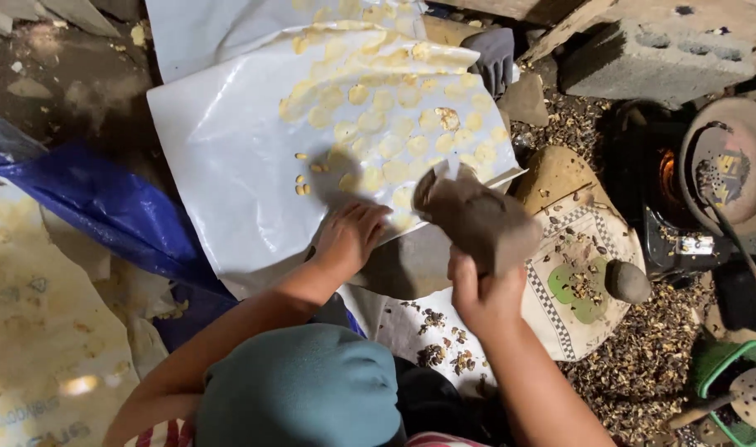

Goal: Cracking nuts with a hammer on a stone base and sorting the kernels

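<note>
- My left hand (351, 234) lies flat, fingers pressed together, on the near edge of the white sheet (229, 157)
- My right hand (481, 294) is closed around a brown wooden block (481, 217), lifted at 1 o'clock from the left hand
- I see flattened yellow discs (394, 124) covering the sheet from 12 to 1 o'clock
- A round stone (627, 281) sits on the patterned tray (552, 306) at 3 o'clock
</note>
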